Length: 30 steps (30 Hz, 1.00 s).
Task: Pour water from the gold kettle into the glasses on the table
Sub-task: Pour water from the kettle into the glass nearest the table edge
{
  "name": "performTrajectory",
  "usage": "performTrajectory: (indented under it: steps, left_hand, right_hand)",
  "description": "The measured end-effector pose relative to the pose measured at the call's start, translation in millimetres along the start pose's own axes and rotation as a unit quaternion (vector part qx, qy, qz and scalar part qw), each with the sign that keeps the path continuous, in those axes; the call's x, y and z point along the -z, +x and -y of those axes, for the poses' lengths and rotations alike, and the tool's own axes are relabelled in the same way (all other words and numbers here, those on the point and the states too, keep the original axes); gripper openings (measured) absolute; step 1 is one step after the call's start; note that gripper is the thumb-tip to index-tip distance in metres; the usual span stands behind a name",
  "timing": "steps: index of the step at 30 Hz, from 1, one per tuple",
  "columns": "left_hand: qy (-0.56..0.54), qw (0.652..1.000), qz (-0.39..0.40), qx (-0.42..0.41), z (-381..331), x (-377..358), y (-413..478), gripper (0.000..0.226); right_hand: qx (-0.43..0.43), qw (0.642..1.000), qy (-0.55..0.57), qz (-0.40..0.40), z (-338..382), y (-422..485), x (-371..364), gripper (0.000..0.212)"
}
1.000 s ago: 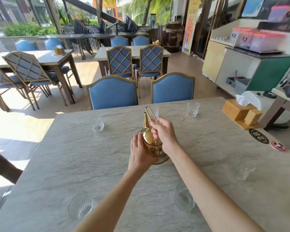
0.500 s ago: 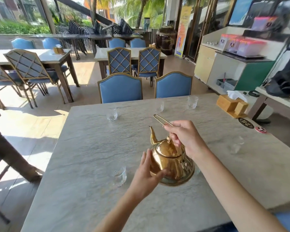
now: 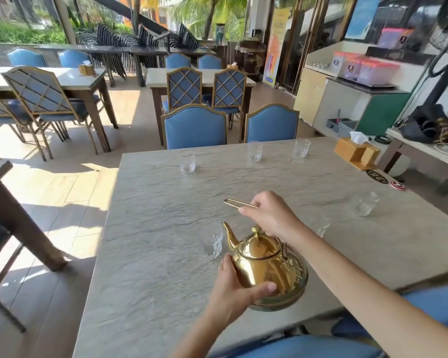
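The gold kettle [image 3: 268, 272] hangs over the near part of the grey stone table [image 3: 153, 228], its spout pointing up and left. My right hand [image 3: 272, 215] grips its thin handle above the lid. My left hand [image 3: 233, 288] cups the kettle's lower left side. A clear glass [image 3: 211, 241] stands just left of the spout. Another glass [image 3: 321, 226] shows partly behind my right forearm, and one [image 3: 366, 204] stands further right. Three glasses [image 3: 186, 161], [image 3: 254, 151], [image 3: 301, 148] line the far edge.
A wooden tissue box [image 3: 357, 152] and two round coasters [image 3: 376, 176] sit at the table's far right corner. Two blue chairs [image 3: 194, 126] stand behind the far edge. Other tables and chairs fill the room to the left; a counter stands on the right.
The kettle has been lifted off the middle of the table and brought nearer to me, next to the closest glass. The view has pulled back and upward.
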<state>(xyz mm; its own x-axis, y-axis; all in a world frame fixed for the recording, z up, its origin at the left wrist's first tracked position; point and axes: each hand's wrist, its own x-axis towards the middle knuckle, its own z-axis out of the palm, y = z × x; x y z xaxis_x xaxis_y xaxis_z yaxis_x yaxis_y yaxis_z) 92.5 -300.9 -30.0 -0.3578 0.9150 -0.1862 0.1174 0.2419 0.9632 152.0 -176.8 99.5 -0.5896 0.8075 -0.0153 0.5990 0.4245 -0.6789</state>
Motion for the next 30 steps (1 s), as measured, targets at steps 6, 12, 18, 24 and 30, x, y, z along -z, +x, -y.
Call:
performTrajectory:
  steps: [6, 12, 18, 24, 30]
  left_hand:
    - [0.009, 1.0, -0.008, 0.024, -5, 11, -6, 0.117]
    - [-0.015, 0.999, -0.006, 0.05, -7, 13, -10, 0.08]
    - [-0.023, 0.999, -0.01, 0.049, -14, 17, -13, 0.058]
    - [-0.045, 0.997, -0.006, 0.057, -18, 20, -12, 0.063]
    - [-0.052, 0.997, -0.007, 0.05, -22, 18, -14, 0.068]
  right_hand:
    - [0.006, 0.991, -0.129, 0.024, 21, 12, -17, 0.042]
    - [-0.006, 0.986, -0.161, 0.048, 32, 17, -27, 0.047]
    - [-0.023, 0.976, -0.209, 0.056, 41, 23, -30, 0.045]
    - [-0.034, 0.97, -0.23, 0.071, 47, 27, -28, 0.041]
    - [-0.029, 0.963, -0.256, 0.083, 52, 27, -25, 0.039]
